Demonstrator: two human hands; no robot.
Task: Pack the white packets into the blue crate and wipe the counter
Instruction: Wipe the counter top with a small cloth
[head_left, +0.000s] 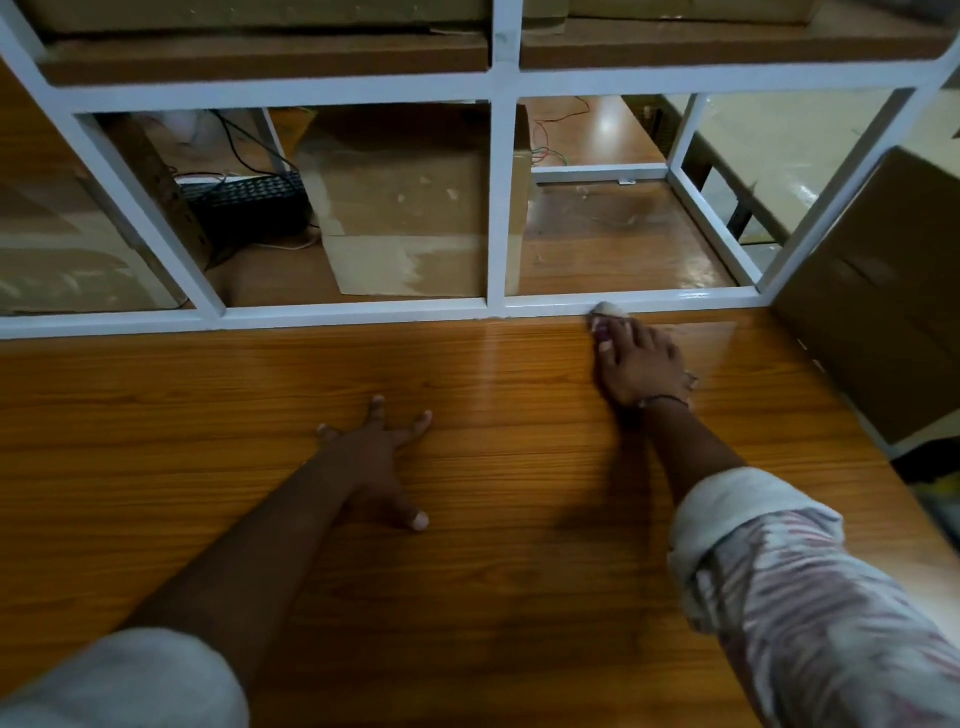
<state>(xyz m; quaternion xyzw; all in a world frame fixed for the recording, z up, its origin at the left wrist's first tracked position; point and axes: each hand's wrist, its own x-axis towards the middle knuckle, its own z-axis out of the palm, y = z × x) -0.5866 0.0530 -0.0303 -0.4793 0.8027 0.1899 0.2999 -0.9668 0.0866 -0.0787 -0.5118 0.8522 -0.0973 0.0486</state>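
Wooden counter (493, 597) fills the lower part, with a white metal partition (496, 208) and cardboard boxes (405, 208) behind it. Left hand (374, 457) lies flat, fingers apart. Right hand (641, 369), fingers straight and together, presses a small white cloth (609, 310) right of centre.

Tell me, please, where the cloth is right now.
In the head view, the cloth lies at the far edge of the counter, right of centre, under the right hand, against the white frame.

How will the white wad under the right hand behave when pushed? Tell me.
The white wad looks bunched under the right hand, so probably soft and floppy. Small, so likely light. On the glossy counter it should slide easily.
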